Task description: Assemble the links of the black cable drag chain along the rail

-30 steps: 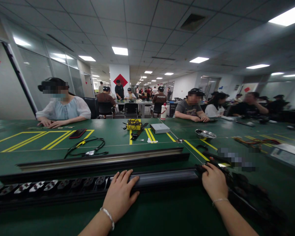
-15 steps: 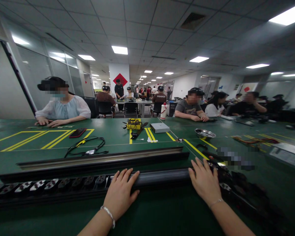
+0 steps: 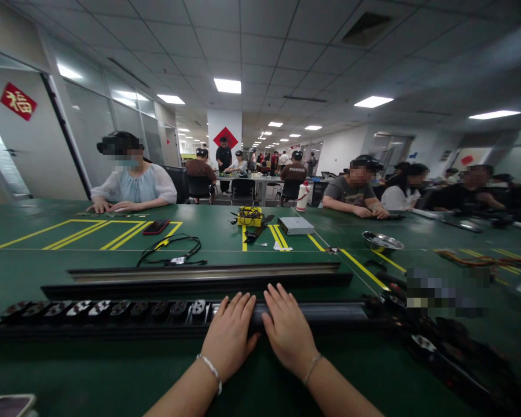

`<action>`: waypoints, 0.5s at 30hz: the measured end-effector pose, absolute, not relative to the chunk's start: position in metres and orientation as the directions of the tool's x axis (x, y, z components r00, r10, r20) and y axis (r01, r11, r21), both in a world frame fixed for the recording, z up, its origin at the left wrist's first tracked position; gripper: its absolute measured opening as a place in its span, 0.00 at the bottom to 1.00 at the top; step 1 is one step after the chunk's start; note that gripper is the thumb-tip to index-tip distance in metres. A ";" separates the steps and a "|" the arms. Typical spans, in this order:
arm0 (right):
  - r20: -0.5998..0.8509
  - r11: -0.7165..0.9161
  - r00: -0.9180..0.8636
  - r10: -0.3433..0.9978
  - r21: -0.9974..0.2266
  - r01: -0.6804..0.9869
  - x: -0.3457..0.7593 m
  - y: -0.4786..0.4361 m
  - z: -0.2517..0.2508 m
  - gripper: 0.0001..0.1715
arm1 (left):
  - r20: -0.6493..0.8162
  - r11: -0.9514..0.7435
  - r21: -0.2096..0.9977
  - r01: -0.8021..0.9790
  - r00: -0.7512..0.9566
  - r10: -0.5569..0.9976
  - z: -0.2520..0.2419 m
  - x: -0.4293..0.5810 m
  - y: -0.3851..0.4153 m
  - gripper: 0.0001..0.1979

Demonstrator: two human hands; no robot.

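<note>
A long black channel, like a power strip housing, lies crosswise in front of me. A row of socket modules sits in its left part; most are dark and a few look lighter. My left hand rests flat over the channel just right of the last module, fingers stretched out. Close beside it, my right hand lies over the channel's bare grey section, also with fingers extended. Neither hand is gripping anything. The palms hide part of the channel between them.
Behind lies another long rail. Beyond it are a coiled black cable, a phone, a yellow box with wires, a grey box and a metal bowl. Dark parts crowd the right. Several people sit around.
My right hand has moved left along the channel and now lies close to my left hand. The view has turned slightly left, bringing a white-edged object in at the lower left corner.
</note>
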State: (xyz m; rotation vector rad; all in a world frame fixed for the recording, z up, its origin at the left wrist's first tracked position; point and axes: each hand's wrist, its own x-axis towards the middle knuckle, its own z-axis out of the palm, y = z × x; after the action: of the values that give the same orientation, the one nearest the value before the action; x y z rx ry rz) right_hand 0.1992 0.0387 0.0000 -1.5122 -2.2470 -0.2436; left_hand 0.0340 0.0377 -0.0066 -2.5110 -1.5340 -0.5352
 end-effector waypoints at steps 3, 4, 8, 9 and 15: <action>0.361 0.437 -0.373 0.855 -0.114 0.892 0.197 0.039 0.000 0.26 | 0.435 -0.397 0.004 0.918 0.356 0.827 -0.006 0.032 0.034 0.29; 0.351 0.452 -0.389 0.852 -0.119 0.884 0.199 0.039 0.000 0.26 | 0.454 -0.348 -0.015 0.938 0.316 0.833 -0.005 0.032 0.032 0.30; 0.343 0.462 -0.398 0.851 -0.125 0.878 0.203 0.037 -0.001 0.26 | 0.464 -0.155 -0.062 0.986 0.165 0.870 -0.001 0.031 0.029 0.37; 0.343 0.458 -0.395 0.852 -0.123 0.880 0.203 0.037 -0.001 0.26 | 0.457 -0.122 -0.070 0.990 0.140 0.878 -0.001 0.030 0.028 0.38; 0.337 0.452 -0.399 0.853 -0.093 0.887 0.202 0.038 0.000 0.26 | 0.417 -0.093 -0.045 0.995 0.103 0.903 -0.003 0.025 0.027 0.37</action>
State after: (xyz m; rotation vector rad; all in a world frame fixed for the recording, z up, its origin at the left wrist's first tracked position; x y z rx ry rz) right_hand 0.2019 0.0375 0.0005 -1.4801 -2.3718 -0.1429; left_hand 0.0248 0.0270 -0.0029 -2.0717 -1.8688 -0.4094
